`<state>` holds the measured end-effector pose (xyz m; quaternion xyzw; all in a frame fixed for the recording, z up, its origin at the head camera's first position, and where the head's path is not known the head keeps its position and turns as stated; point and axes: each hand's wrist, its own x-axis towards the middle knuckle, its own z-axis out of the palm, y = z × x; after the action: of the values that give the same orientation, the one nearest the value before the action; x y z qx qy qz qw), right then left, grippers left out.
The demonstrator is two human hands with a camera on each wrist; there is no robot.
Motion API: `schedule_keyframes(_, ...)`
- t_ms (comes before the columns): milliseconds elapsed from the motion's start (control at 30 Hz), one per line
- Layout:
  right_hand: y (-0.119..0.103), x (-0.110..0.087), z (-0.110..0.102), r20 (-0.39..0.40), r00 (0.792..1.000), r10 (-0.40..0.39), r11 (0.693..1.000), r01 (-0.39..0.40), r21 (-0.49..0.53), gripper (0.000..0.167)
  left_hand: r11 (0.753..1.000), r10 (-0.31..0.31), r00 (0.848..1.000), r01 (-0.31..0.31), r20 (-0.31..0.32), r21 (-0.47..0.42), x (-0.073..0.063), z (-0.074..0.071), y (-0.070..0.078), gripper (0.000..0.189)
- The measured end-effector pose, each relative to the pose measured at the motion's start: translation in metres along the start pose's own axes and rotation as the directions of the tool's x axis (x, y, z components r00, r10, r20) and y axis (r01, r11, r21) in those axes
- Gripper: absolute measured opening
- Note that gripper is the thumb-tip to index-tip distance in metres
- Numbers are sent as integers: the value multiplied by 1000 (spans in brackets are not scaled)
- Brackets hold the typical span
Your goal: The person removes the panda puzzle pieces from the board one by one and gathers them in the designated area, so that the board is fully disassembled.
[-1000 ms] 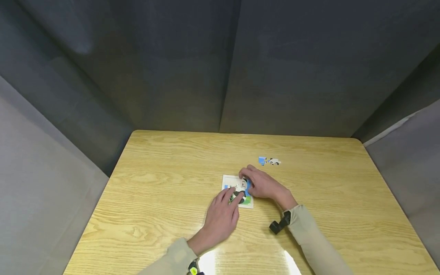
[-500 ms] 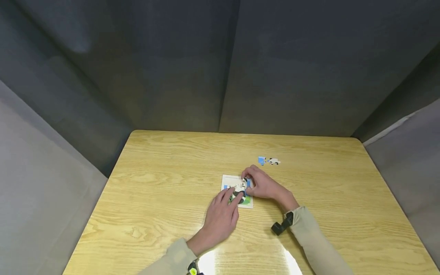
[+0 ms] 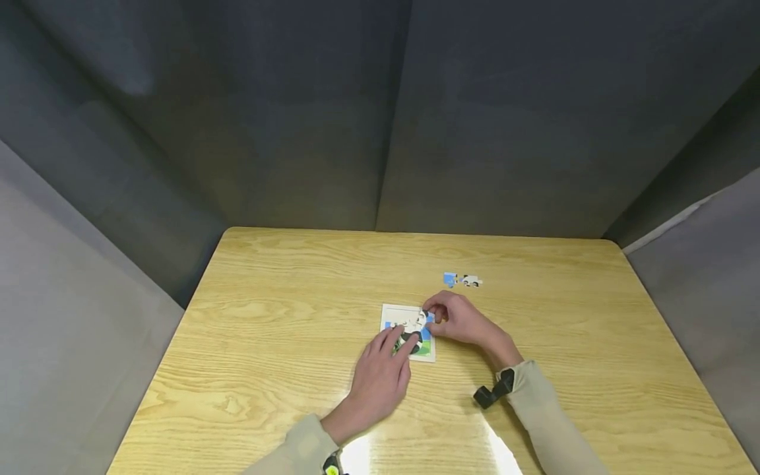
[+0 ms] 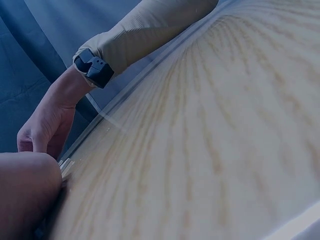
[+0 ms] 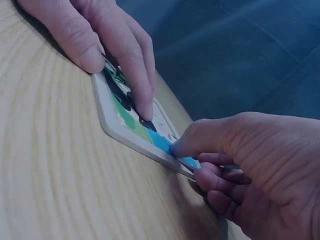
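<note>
A small square panda puzzle board [image 3: 390,309] with a pale frame lies at the middle of the table, partly covered by both hands. My left hand [image 3: 380,376] rests its fingertips on the lower part of the panda picture, fingers fairly straight. At the board's right edge, my right hand [image 3: 466,321] pinches a puzzle piece [image 3: 423,319] showing part of the panda's head and blue background. In the right wrist view, the thumb [image 5: 192,140] lies on the blue area while curled fingers sit at the frame's edge. The left wrist view mostly hides the board.
Two loose puzzle pieces lie beyond the board on the wooden table [image 3: 285,284]: a blue one [image 3: 450,279] and a white-and-black one [image 3: 472,280]. Dark curtains [image 3: 297,132] hang behind the table, with grey panels at both sides.
My right hand has shifted slightly right, its fingers drawing back from over the board to the piece at the edge. My left hand stays in place on the board.
</note>
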<state>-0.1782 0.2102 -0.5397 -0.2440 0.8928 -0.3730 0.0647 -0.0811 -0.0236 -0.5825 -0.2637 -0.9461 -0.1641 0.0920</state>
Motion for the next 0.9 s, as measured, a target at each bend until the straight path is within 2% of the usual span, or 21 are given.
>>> schedule_keyframes(300, 4, -3, 5, 10, 999, -48, 999, 48, -11, 36, 1000, -17, 999, 17, 37, -3, 1, 1, 0, 48)
schedule_keyframes(633, 9, -7, 5, -45, 999, 0, 999, 2, 32, 25, 1000, -2, 1000, 2, -4, -2, 0, 0, 1, 47)
schedule_keyframes(900, 4, -5, 1, -2, 1000, -3, 1000, 3, 22, 25, 1000, 1, 1000, -1, -16, 4, 1, 0, 2, 47)
